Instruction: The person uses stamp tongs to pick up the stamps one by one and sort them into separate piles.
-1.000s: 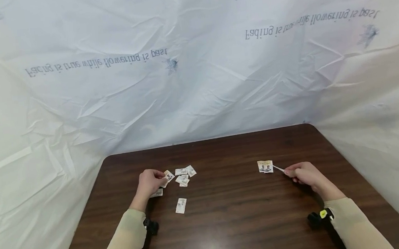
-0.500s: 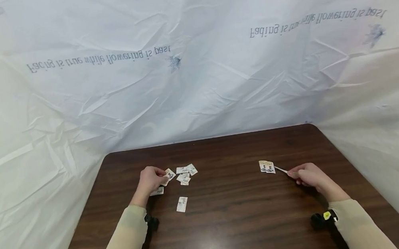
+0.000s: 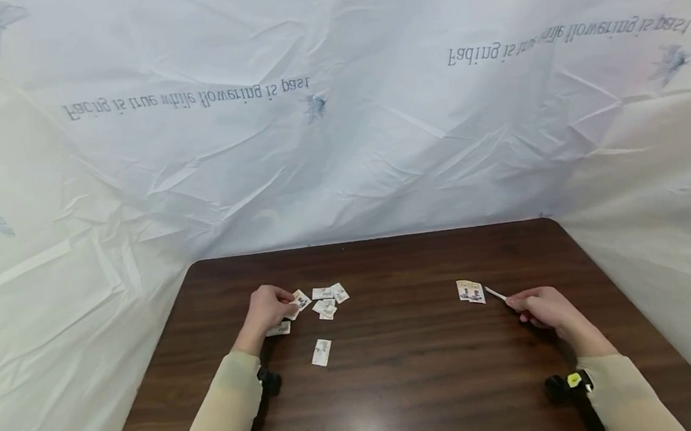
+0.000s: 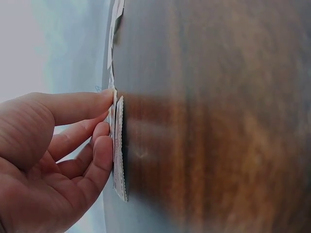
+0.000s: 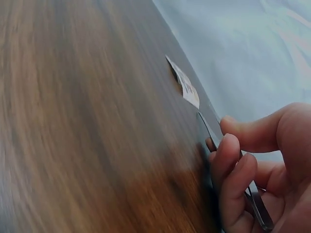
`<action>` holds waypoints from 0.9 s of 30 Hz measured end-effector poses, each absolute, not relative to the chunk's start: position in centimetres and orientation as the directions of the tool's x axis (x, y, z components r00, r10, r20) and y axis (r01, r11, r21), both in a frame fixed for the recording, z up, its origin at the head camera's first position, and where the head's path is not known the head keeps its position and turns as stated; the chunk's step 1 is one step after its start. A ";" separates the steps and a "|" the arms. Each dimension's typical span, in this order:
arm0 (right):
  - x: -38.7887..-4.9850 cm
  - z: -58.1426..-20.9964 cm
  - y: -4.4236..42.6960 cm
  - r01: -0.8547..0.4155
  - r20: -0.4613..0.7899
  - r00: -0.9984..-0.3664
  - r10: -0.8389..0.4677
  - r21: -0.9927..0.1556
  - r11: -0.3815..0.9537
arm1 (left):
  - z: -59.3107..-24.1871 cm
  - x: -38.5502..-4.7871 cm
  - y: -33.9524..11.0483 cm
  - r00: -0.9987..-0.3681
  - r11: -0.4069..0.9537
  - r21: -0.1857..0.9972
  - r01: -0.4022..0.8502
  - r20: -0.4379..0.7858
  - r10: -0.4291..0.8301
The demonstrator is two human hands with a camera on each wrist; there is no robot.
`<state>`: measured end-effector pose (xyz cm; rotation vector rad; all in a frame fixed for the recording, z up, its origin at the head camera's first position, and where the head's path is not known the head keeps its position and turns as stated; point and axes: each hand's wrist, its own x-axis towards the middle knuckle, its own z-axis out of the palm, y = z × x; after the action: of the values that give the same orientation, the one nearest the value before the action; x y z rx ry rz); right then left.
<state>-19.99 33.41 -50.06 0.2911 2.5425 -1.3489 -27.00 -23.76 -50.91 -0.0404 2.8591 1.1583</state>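
Observation:
In the head view my left hand (image 3: 269, 307) bends over a small printed packet (image 3: 301, 300) at the left of the table. Its thumb and fingertips pinch at the packet's edge. The left wrist view shows a serrated-edged packet (image 4: 119, 150) under those fingers, which hide part of it. Several more packets (image 3: 324, 306) lie loosely overlapped beside it, and a single packet (image 3: 322, 352) lies nearer the front. On the right, my right hand (image 3: 542, 309) grips metal tweezers (image 5: 206, 127). Their tips point at two overlapping packets (image 3: 471, 291), just off the corner.
The dark wooden table (image 3: 398, 377) has rounded far corners. A wrinkled white sheet (image 3: 375, 136) with printed lettering hangs behind and at both sides. Another packet (image 3: 279, 329) lies partly under my left wrist.
The whole head view has drifted slightly to the right. The front packet of the right pair has turned a little, and the tweezer tips now stand slightly apart from it. My left hand stays at its packet.

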 end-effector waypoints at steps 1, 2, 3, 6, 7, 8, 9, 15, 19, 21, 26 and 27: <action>-20.0 -50.1 33.2 0.284 -0.300 -0.952 0.064 -0.786 0.549 | -50.9 -27.0 -23.7 -0.998 0.716 0.696 -0.050 -0.064 -0.007; -20.0 -50.2 33.0 0.281 -0.290 -0.954 0.071 -0.789 0.546 | -51.0 -27.0 -23.7 -0.998 0.715 0.697 -0.052 -0.065 -0.010; -20.0 -50.2 32.6 0.273 -0.277 -0.958 0.077 -0.794 0.543 | -51.0 -27.0 -23.7 -0.998 0.714 0.698 -0.055 -0.066 -0.013; -20.4 -50.0 30.9 0.231 -0.229 -0.971 0.074 -0.805 0.546 | -51.0 -26.9 -23.6 -0.998 0.714 0.698 -0.055 -0.060 -0.018; -20.7 -49.9 30.2 0.212 -0.212 -0.975 0.065 -0.811 0.545 | -51.0 -26.9 -23.6 -0.998 0.714 0.698 -0.053 -0.058 -0.018; -21.0 -49.8 29.3 0.194 -0.196 -0.979 0.054 -0.817 0.543 | -51.0 -26.9 -23.6 -0.998 0.715 0.697 -0.052 -0.056 -0.018; -21.3 -49.7 28.4 0.172 -0.181 -0.983 0.037 -0.825 0.539 | -51.0 -26.9 -23.6 -0.998 0.715 0.697 -0.051 -0.054 -0.018; -23.2 -49.5 21.6 0.096 -0.161 -0.982 -0.100 -0.877 0.471 | -51.0 -27.0 -23.6 -0.998 0.720 0.692 -0.058 -0.067 -0.016; -23.9 -50.1 16.6 0.064 -0.164 -0.966 -0.200 -0.901 0.430 | -51.1 -27.0 -23.7 -0.996 0.718 0.692 -0.072 -0.083 -0.020; -24.1 -50.3 14.1 0.044 -0.161 -0.954 -0.253 -0.910 0.411 | -51.2 -27.0 -23.8 -0.996 0.715 0.695 -0.072 -0.085 -0.017; -24.2 -50.8 9.0 0.010 -0.146 -0.926 -0.348 -0.931 0.365 | -51.2 -27.1 -23.7 -0.996 0.705 0.706 -0.068 -0.084 -0.012; -24.2 -50.9 8.2 0.011 -0.146 -0.923 -0.357 -0.935 0.353 | -51.1 -27.1 -23.6 -0.996 0.703 0.708 -0.067 -0.085 -0.010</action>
<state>-24.20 8.20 -50.91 -0.3062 2.2962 -1.5912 -27.07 -23.64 -51.13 -0.0639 2.8298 1.1812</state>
